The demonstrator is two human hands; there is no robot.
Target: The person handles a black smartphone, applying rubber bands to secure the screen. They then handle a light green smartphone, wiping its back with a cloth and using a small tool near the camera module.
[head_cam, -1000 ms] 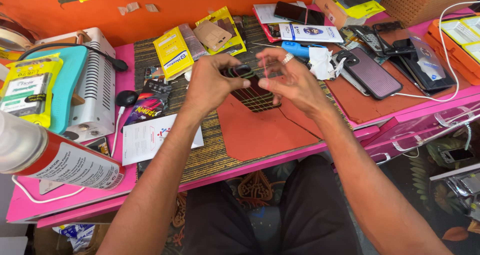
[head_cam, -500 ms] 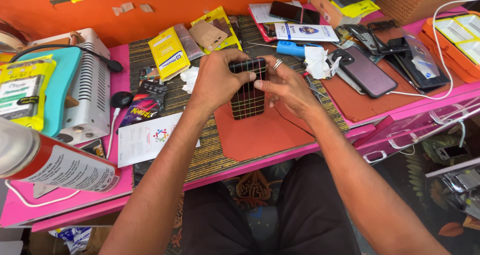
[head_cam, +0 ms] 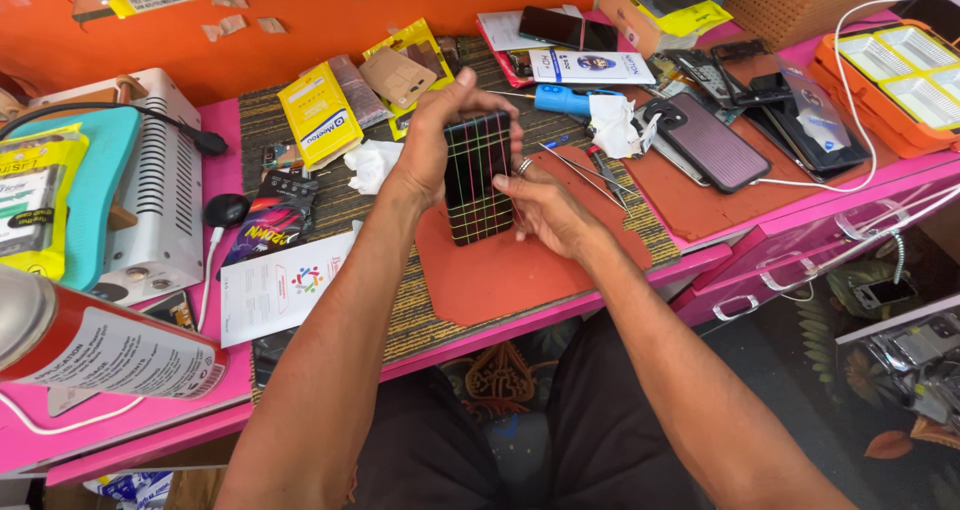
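**Both hands on a phone with a striped screen, held over the red mat**

Far left: a red spray can lies close to the camera at the table's edge. Behind it sits a white ribbed machine with a teal top. Then yellow packets, a white leaflet and a crumpled tissue on the woven mat.

Centre: the left hand is wrapped around the phone from its left edge, thumb up by the top corner, fingers closed on it. The phone stands upright, tilted toward the camera, lower end just above or touching the red mat; cannot tell which. The right hand, ring on one finger, clamps the phone's right edge lower down.

Progress, as a judgement: the phone looks assembled and powered, with tweezers and a blue tool set down beside the hands, so this reads as an inspection stage. What is left cannot be told.

Phone look: dark glass, slim, crossed by thin green, red and yellow lines in a grid.

Right: more phones on red pads, an orange parts tray.
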